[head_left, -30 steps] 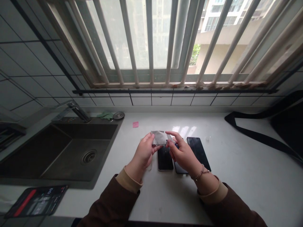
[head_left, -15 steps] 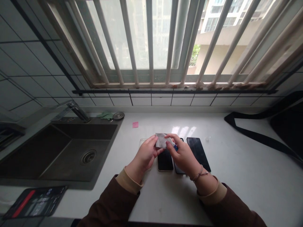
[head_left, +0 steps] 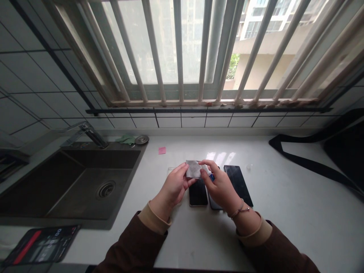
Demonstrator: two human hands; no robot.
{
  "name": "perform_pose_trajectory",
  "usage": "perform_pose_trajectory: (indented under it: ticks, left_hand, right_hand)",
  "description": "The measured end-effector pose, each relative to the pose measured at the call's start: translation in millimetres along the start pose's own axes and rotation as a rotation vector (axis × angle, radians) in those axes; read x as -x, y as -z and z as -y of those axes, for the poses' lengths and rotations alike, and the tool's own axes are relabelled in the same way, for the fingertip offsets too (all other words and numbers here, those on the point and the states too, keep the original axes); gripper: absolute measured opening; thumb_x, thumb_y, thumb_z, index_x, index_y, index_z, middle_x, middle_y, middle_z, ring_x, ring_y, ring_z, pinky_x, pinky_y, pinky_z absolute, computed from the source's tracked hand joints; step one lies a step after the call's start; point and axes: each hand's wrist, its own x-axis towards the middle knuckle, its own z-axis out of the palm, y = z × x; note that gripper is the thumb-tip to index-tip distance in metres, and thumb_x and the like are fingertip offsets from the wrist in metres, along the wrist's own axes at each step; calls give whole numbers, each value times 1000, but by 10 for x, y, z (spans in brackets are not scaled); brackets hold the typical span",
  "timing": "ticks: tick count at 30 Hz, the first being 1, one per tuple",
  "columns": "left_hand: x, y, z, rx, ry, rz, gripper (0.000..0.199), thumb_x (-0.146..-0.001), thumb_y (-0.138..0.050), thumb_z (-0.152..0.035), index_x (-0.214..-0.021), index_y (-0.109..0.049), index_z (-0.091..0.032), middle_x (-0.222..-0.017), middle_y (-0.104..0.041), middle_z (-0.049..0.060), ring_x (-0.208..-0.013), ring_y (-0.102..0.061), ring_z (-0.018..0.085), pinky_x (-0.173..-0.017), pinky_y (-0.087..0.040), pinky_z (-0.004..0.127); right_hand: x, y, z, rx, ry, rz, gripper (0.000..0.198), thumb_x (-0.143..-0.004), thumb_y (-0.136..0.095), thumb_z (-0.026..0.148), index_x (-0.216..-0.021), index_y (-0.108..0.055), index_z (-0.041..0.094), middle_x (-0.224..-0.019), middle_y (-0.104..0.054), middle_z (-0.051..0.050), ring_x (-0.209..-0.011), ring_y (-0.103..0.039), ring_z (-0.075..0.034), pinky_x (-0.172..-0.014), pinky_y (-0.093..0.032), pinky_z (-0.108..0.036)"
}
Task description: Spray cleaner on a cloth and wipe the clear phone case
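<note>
"Two hands were on that little grey packet [head_left: 193, 169], weren't they?"

"Both, yes. The left hand [head_left: 173, 186] pinched its left edge between thumb and fingers, and the right hand [head_left: 220, 185] gripped the right edge, with something blue just showing under the right fingers. I couldn't tell what the blue bit was. The packet was held up off the desk [head_left: 284, 212], above the near ends of the phones."

"How many phones?"

"Three dark ones, face up and side by side. The left phone [head_left: 198, 194] lay just under the packet, the middle phone [head_left: 214, 203] was mostly hidden by the right hand, and the right phone [head_left: 238, 184] lay clear of both hands."

"And around them?"

"A dark sink [head_left: 71, 182] was set into the desk on the left, with its tap [head_left: 90, 132] at the back edge. A green cloth [head_left: 125, 139] and a round metal strainer [head_left: 141, 139] sat behind the sink's corner, and a small pink note [head_left: 162, 150] lay near the wall. A black strap [head_left: 307, 161] ran across the right side, and a tablet [head_left: 42, 244] with a lit screen lay at the near left corner."
</note>
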Motion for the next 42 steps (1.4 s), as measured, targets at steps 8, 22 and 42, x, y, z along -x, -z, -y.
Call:
perform_pose_trajectory:
  ticks: [8,22,42]
  left_hand:
    - [-6,2,-6,13,11,-11,17,-98,-67,-28,-107,-74,-16,-113,-75,12,-97,-73,21,-78,-65,32]
    - [-29,-5,-34,38,43,-34,28,-105,-53,-27,-112,-75,-12,-119,-78,18,-101,-77,24,-80,-65,33]
    - [-46,-1,-58,9,56,-127,26,-107,-55,-32,-107,-72,-12,-106,-79,16,-88,-77,21,-74,-66,32]
  right_hand:
    - [1,-8,-7,-9,9,-19,27,-107,-52,40,-126,-64,26,-97,-76,-6,-74,-70,-21,-70,-54,-30]
    - [20,4,-22,-16,37,-37,27,-107,-50,40,-126,-63,25,-84,-71,-2,-67,-67,-18,-70,-54,-28]
    - [-236,170,-341,62,-308,-87,36,-107,-40,56,-104,-56,25,-102,-79,-10,-84,-74,-26,-74,-53,-36]
